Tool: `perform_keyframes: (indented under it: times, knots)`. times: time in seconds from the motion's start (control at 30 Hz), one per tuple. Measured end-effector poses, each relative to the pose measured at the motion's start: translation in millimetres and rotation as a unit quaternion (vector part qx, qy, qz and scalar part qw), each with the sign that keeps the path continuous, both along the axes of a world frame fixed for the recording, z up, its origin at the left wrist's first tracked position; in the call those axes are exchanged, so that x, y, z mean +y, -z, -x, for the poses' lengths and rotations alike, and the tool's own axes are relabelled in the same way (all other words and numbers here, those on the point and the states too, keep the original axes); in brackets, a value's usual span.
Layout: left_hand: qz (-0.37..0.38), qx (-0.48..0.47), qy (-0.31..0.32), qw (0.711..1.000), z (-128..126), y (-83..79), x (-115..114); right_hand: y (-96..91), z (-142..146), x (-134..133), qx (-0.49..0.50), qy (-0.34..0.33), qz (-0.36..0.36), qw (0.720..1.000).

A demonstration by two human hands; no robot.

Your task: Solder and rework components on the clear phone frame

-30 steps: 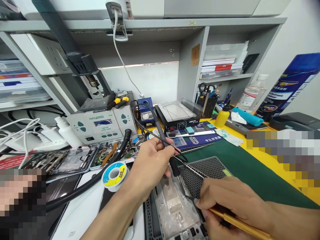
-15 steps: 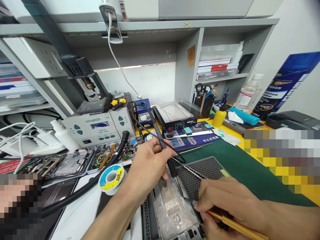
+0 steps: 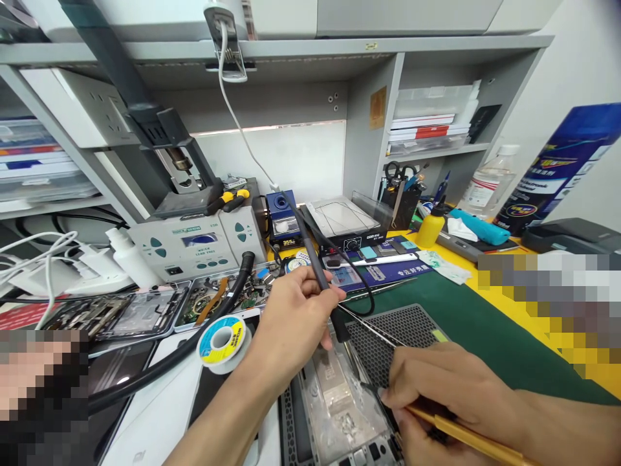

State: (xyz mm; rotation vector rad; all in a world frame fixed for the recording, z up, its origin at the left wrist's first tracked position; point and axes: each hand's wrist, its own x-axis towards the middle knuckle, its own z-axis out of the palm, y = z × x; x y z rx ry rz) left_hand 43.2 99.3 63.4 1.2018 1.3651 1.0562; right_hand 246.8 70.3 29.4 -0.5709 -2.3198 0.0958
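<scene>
The soldering iron (image 3: pixel 317 268) is gripped between the thumb and fingers of the left hand (image 3: pixel 303 307), its long axis slanted from the blue station (image 3: pixel 280 210) at the back down toward the wearer and a little right, with the tip pointed at the right long edge of the phone frame (image 3: pixel 334 395). The gold-handled tool (image 3: pixel 466 433) is clasped in the right hand (image 3: pixel 431 382); its handle is laid from lower right to upper left, and its dark flat tip is brought to that same edge, close to the iron's tip, though contact between the tips cannot be told. The hands are held apart, one on each side of the work. The phone frame is set in the near middle of the tabletop (image 3: pixel 469 264), its long axis directed away from the wearer and leaned slightly left at the far end. Along its right side the perforated pad (image 3: pixel 402 323) is exposed, and beyond that a broad stretch of green mat (image 3: pixel 490 330) is offered for sideways movement. On the left, room is narrowed by the solder spool (image 3: pixel 206 349) and black hose (image 3: pixel 160 362); behind, by the hot plate (image 3: pixel 339 217).
</scene>
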Motion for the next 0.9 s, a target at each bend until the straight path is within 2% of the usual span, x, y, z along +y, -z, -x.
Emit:
perform_keyframes:
  times: [0.23,0.37,0.67,0.9]
  knots:
    - [0.001,0.016,-0.002,1.0,0.4,-0.2,-1.5,2.9,1.0,-1.1,0.002,0.013,0.046,0.999]
    - [0.001,0.028,-0.007,1.0,0.3,-2.0,-2.4,7.3,5.4,-2.1,0.007,0.032,0.04,0.999]
    - [-0.009,0.047,-0.019,0.999,-1.5,0.2,-1.7,4.1,-0.3,-0.8,0.002,-0.006,0.052,0.999]
    - [-0.007,0.049,-0.023,0.999,0.0,0.9,-2.7,7.8,1.6,2.4,0.022,-0.007,0.042,0.999]
